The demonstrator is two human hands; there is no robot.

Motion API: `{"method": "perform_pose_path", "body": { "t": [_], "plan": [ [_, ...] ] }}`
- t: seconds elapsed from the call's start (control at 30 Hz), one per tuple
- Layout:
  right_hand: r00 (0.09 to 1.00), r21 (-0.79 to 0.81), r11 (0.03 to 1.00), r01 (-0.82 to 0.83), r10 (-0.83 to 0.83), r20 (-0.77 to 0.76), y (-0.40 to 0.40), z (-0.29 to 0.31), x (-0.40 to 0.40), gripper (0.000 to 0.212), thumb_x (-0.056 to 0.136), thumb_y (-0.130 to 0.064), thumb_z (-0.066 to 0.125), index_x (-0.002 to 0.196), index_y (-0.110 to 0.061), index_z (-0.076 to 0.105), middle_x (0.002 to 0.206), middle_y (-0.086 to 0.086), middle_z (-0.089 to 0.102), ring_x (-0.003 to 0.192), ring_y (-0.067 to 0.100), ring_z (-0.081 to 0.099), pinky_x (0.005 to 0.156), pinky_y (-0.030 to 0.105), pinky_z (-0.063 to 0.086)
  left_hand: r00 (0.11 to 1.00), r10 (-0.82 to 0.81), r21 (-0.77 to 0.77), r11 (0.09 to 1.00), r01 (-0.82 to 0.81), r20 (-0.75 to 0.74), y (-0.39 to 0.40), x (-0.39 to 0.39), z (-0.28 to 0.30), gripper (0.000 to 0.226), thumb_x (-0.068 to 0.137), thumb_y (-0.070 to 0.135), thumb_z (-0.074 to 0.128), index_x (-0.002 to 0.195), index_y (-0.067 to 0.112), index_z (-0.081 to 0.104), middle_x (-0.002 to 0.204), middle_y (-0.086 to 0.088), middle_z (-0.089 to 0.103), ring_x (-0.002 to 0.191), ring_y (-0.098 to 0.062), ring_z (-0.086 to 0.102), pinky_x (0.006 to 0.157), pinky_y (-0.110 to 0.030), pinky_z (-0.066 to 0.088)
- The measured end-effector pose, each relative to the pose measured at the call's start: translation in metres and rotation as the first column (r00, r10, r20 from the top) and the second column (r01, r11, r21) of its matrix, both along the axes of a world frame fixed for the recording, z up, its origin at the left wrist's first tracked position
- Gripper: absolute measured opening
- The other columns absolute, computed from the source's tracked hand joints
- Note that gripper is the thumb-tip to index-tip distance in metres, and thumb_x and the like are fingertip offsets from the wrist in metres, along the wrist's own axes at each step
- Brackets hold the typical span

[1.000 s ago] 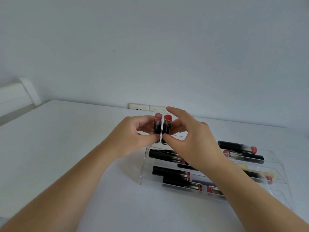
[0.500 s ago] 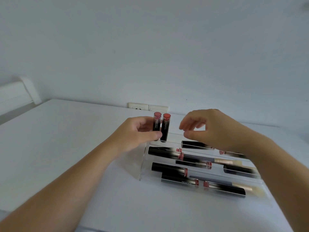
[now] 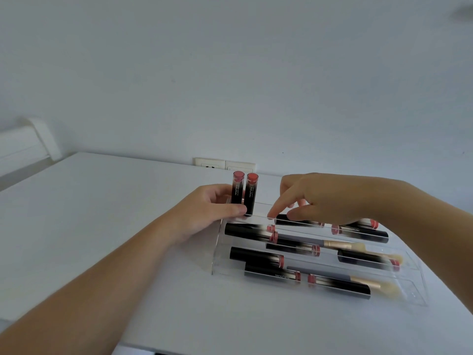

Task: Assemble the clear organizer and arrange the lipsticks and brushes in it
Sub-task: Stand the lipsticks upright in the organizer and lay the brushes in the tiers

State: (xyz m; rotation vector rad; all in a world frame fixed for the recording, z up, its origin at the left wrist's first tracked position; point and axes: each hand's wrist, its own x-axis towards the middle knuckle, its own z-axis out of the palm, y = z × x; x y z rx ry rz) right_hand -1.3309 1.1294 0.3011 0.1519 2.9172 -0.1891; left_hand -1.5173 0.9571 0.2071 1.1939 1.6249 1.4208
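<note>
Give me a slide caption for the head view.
Left hand holds two upright lipsticks; right hand reaches into clear organizer.

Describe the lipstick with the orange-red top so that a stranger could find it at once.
Find the clear organizer on the white table. At its back left corner the left hand holds two upright lipsticks. It is the right one; its neighbour has a pinker top.
</note>
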Motion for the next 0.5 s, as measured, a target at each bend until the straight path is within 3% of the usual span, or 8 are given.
{"method": "perform_pose_path", "body": {
  "t": [0.23,0.37,0.5],
  "plan": [
    [0.998,0.123,0.991,-0.052,0.048,0.034,0.002,-0.003,-0.002,0.032,0.102,-0.039,0.053,0.129,-0.057,0.055,0.1,-0.026,0.044,0.087,-0.017,0.045,0.07,0.012,0.032,1.0,-0.016,0.017,1.0,0.016,0.019,0.005,0.007,0.002,0.031,0.074,0.038,0.077,0.105,0.036,0.077,0.111,0.001,0.078,0.109,-0.016,0.072,0.104,-0.039,0.051],
    [0.997,0.182,0.981,-0.071,0.07,0.016,0.001,-0.003,-0.003,0.029,0.101,-0.041,0.052,0.127,-0.053,0.056,0.101,-0.025,0.045,0.089,-0.012,0.045,0.072,0.013,0.034,0.998,-0.014,0.038,0.999,0.012,0.066,0.007,0.009,0.002,0.031,0.072,0.036,0.08,0.103,0.034,0.079,0.11,-0.003,0.078,0.109,-0.021,0.072,0.105,-0.042,0.05],
    [0.996,0.209,0.974,-0.086,0.092,-0.015,-0.002,-0.001,-0.002,0.026,0.101,-0.039,0.053,0.124,-0.05,0.058,0.101,-0.023,0.047,0.088,-0.013,0.044,0.07,0.01,0.034,0.995,-0.015,0.069,0.998,0.008,0.096,0.008,0.011,0.003,0.031,0.069,0.036,0.081,0.1,0.035,0.079,0.108,-0.003,0.079,0.106,-0.021,0.074,0.098,-0.034,0.056]
  ]
}}
